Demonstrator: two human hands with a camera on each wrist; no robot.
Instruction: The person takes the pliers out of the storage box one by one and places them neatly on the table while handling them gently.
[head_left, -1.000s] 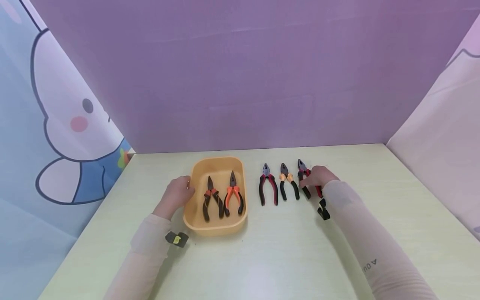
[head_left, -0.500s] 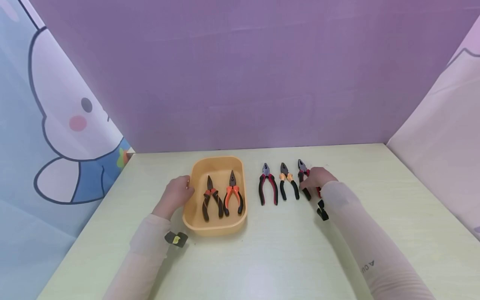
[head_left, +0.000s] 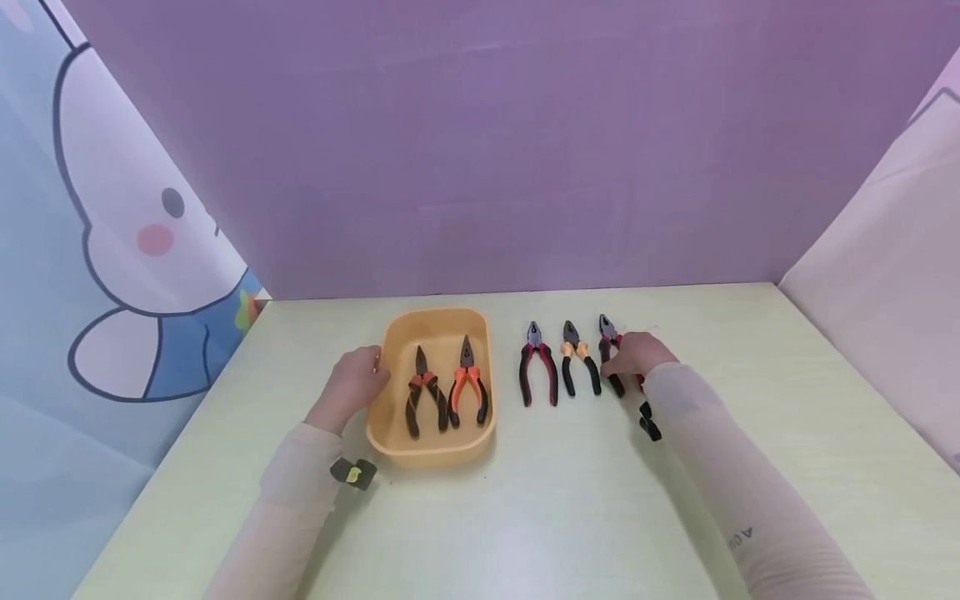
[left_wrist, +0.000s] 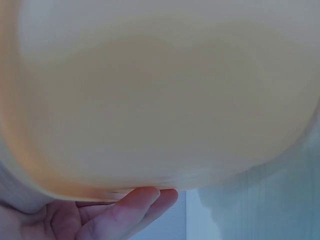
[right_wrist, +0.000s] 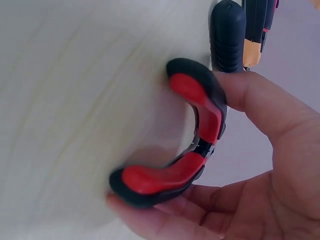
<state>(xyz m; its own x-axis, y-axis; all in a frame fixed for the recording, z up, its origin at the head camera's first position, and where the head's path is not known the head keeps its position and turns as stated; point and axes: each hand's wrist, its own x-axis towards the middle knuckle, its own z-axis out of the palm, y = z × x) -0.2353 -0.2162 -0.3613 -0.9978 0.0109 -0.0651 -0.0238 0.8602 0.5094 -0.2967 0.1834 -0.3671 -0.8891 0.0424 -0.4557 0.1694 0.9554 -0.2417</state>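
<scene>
My left hand grips the left rim of a yellow plastic basin. In the left wrist view its fingers lie against the outside wall. Two pairs of long-nose pliers lie in the basin, one dark-handled and one orange and black. Over at the right, my right hand holds red-and-black pliers on the table, thumb on one handle and fingers round the other. The handles are spread and partly hidden by the hand in the head view.
Between basin and right hand lie red-and-black pliers and pliers with yellow and black handles, jaws pointing away. The pale table meets a purple wall at its back edge. A printed cloth hangs at the left.
The head view has shifted slightly. Both hands keep their hold on the basin rim and the rightmost pliers, with no clear movement of either.
</scene>
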